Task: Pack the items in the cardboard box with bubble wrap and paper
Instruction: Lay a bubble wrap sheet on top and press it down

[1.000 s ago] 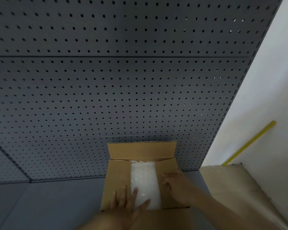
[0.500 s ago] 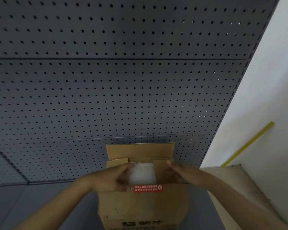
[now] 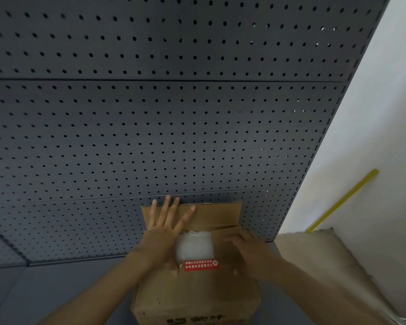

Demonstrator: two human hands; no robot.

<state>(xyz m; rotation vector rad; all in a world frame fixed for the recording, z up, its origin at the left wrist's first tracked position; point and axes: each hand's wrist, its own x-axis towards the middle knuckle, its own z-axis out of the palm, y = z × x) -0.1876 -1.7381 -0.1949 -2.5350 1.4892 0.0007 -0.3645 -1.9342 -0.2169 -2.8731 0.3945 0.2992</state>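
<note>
Both hands cover box flaps; bubble wrap partly hidden.

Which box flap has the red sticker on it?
The near flap, closest to the person, carries the red sticker at its edge. The far flap against the pegboard is plain brown.
</note>
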